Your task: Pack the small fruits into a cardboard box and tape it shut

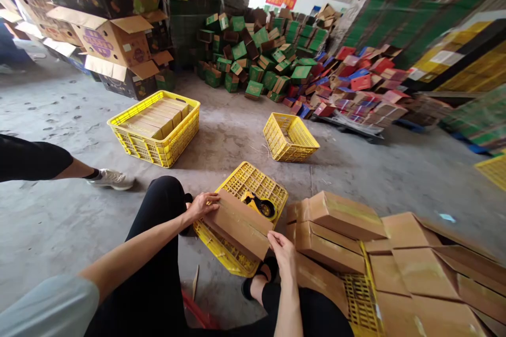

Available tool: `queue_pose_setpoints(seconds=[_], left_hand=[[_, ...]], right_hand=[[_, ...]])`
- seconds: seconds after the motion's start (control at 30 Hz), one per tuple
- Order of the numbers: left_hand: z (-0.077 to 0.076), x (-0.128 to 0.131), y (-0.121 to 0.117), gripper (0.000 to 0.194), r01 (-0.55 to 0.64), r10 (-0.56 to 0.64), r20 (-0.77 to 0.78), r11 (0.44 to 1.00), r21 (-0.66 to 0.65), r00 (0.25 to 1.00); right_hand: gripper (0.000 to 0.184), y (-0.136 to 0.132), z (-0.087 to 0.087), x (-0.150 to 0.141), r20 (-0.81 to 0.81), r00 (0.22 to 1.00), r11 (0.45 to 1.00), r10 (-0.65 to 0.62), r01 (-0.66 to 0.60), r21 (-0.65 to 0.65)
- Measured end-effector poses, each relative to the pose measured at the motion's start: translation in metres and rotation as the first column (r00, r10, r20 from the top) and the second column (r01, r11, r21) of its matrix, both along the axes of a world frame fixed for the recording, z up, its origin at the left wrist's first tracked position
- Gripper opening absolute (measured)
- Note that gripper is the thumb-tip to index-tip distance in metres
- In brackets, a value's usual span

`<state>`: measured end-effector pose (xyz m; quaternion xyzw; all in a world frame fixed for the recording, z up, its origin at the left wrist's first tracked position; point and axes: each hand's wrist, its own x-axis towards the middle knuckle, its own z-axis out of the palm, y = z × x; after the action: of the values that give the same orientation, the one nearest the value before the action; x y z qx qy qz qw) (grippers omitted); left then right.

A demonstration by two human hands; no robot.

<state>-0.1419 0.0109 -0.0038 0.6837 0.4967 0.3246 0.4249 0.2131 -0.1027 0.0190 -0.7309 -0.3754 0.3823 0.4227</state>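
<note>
A flat brown cardboard box rests on an upturned yellow plastic crate between my knees. My left hand grips the box's far left end, fingers curled over its edge. At the near right corner of the box my right hand presses with bent fingers. A yellow and black tape dispenser lies on the crate just behind the box.
Stacked brown boxes and flattened cartons lie at my right. A yellow crate filled with boxes and a small yellow basket stand on the concrete floor ahead. Another person's leg and white shoe reach in from the left. Piles of green and red boxes fill the back.
</note>
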Motion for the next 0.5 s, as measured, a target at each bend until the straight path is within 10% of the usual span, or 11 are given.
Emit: queue_pose_setpoints(seconds=[0.5], left_hand=[[0.0057, 0.0065, 0.0007, 0.039, -0.054, 0.058, 0.062, 0.997, -0.061, 0.996]], right_hand=[[0.04, -0.0004, 0.0026, -0.0102, 0.17, 0.985, 0.999, -0.036, 0.03, 0.037]])
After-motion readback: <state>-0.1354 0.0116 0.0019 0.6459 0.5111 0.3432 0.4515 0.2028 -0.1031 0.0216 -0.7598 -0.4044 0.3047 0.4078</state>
